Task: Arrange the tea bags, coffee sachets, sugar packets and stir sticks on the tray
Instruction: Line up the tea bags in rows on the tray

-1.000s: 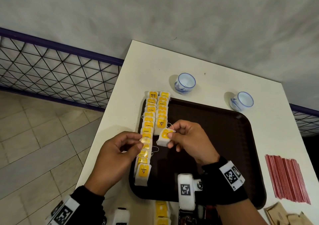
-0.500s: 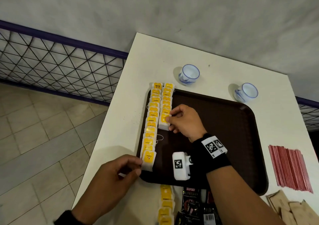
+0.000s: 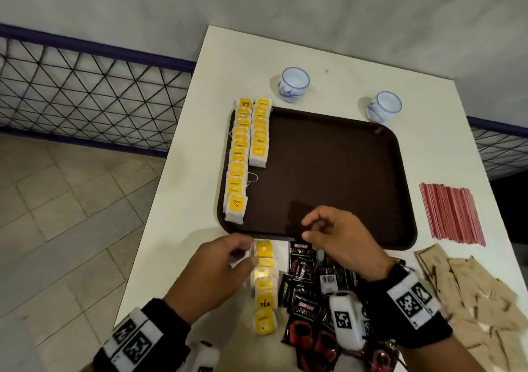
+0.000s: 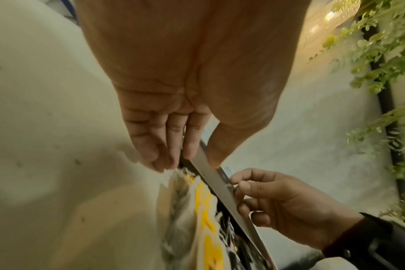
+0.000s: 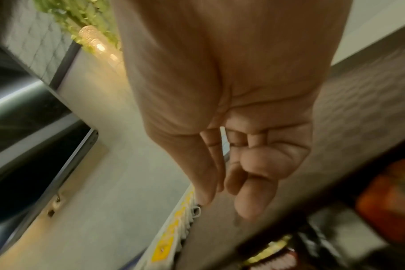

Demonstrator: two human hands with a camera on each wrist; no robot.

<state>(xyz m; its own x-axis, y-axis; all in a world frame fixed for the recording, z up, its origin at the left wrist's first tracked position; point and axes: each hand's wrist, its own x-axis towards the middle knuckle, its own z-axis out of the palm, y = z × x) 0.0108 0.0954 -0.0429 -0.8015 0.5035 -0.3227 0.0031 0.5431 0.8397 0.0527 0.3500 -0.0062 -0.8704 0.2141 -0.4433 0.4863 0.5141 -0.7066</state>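
A brown tray lies mid-table with two rows of yellow tea bags along its left side; the inner row is shorter. More tea bags lie in a line on the table before the tray, beside black coffee sachets. My left hand reaches the far end of that loose line, and in the left wrist view its fingertips touch the top bag with the thumb apart. My right hand hovers empty over the tray's front rim, fingers loosely curled.
Red stir sticks lie right of the tray, and brown sugar packets are piled at the front right. Two blue-and-white cups stand behind the tray. The table's left edge drops to a tiled floor by a wire fence.
My right hand left a tea bag at the end of the inner row and drew back to the tray's front rim. My left hand moved from the tray's front-left corner to the loose tea bags.
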